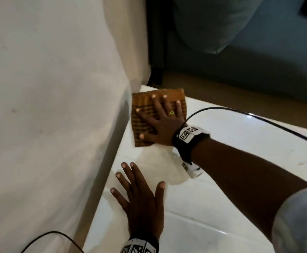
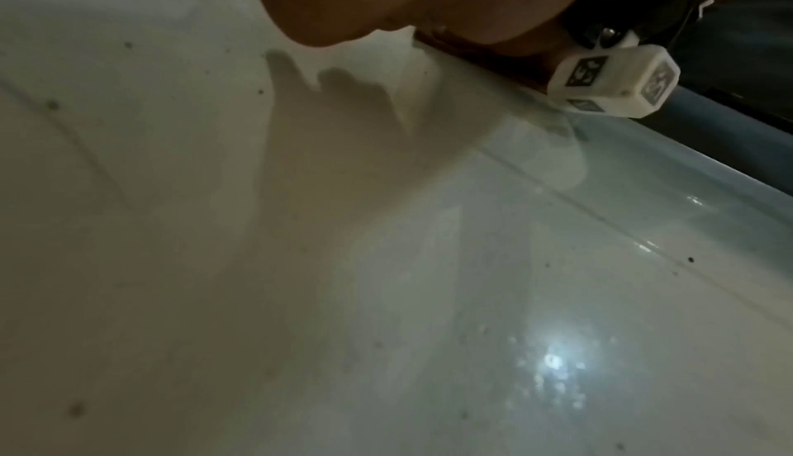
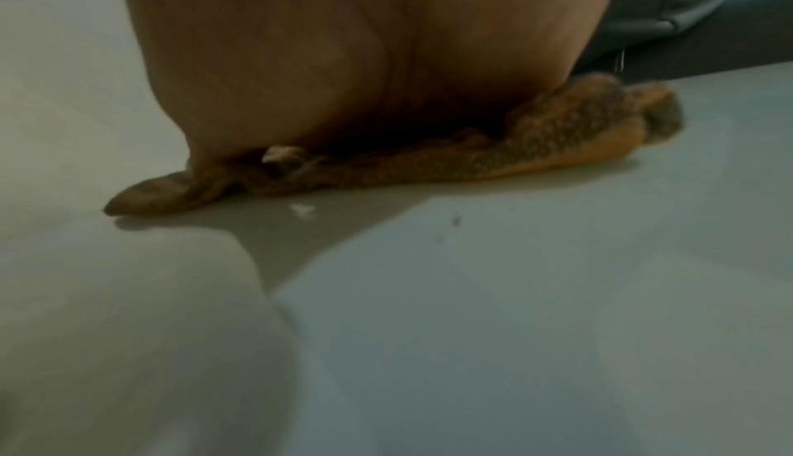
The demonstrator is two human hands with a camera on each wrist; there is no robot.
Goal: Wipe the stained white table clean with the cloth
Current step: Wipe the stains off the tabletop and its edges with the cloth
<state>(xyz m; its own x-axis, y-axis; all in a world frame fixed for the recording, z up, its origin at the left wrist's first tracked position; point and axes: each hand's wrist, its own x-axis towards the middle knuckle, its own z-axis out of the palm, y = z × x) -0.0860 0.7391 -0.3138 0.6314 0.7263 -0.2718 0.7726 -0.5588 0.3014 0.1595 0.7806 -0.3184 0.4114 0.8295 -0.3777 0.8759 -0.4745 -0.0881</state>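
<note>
An orange-brown woven cloth [image 1: 143, 110] lies flat at the far left corner of the glossy white table [image 1: 222, 179], against the wall. My right hand [image 1: 160, 119] presses down on it with straight, spread fingers; a ring sits on one finger. In the right wrist view the palm [image 3: 343, 56] bears on the bunched cloth [image 3: 515, 154], and a white crumb [image 3: 304, 209] lies just before it. My left hand [image 1: 140, 196] rests flat on the bare table nearer to me, fingers spread, holding nothing. Small dark specks [image 2: 52, 105] dot the tabletop [image 2: 386, 294].
A pale wall [image 1: 48, 106] runs along the table's left side. One black cable [image 1: 258, 117] arcs across the table's far right, and another [image 1: 54, 234] loops at the lower left. Beyond the far edge are a wooden floor [image 1: 222, 92] and dark furniture [image 1: 240, 61].
</note>
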